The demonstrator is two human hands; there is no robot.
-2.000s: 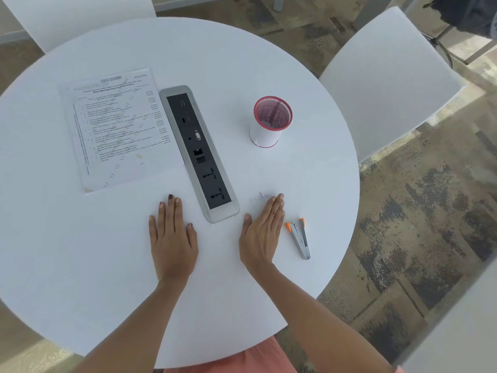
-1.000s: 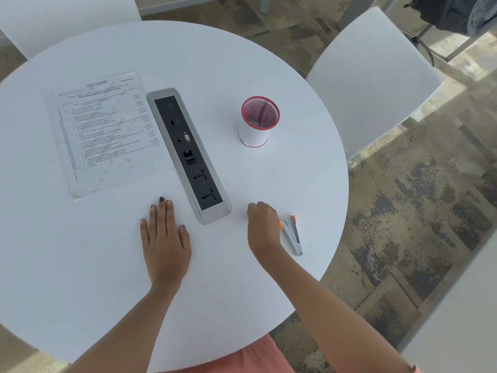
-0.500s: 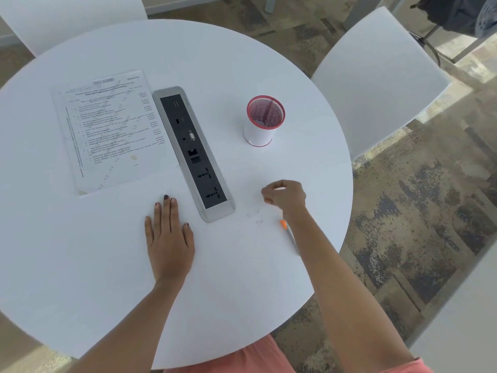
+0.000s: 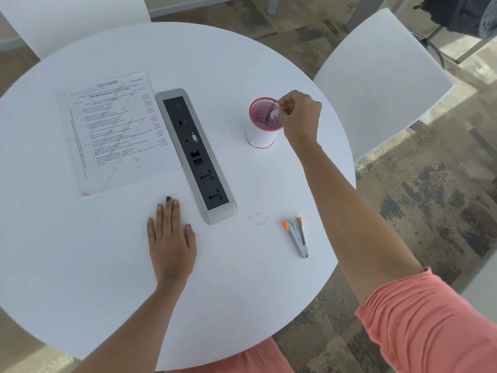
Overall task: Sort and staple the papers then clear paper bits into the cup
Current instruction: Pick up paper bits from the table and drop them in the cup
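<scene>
From the head view, the right hand (image 4: 300, 114) is hanging over the far-right side of the counter (image 4: 107, 265), fingers pinched together just above the rim of the cup (image 4: 262, 130). Something small and pale is showing at the fingertips right at the cup's mouth, most likely paper bits, though it is too small to be sure. The left hand (image 4: 170, 238) is lying flat and spread on the counter near the person, holding nothing.

Over on the far left, the papers (image 4: 115, 133) are sitting in one squared-up stack beside the socket strip (image 4: 196, 154); whether a staple is in them is not something this view is showing, but the neat pile is suggesting the sorting and stapling part is finished. The stapler (image 4: 297, 236) is resting untouched on the near right, well apart from both hands.

So the job is looking to be in its last stretch, the clearing. It is not over, though: a small scatter of paper bits (image 4: 259, 218) is lying on the counter between the near end of the socket strip and the stapler, waiting for at least one more pinch and trip to the cup.
</scene>
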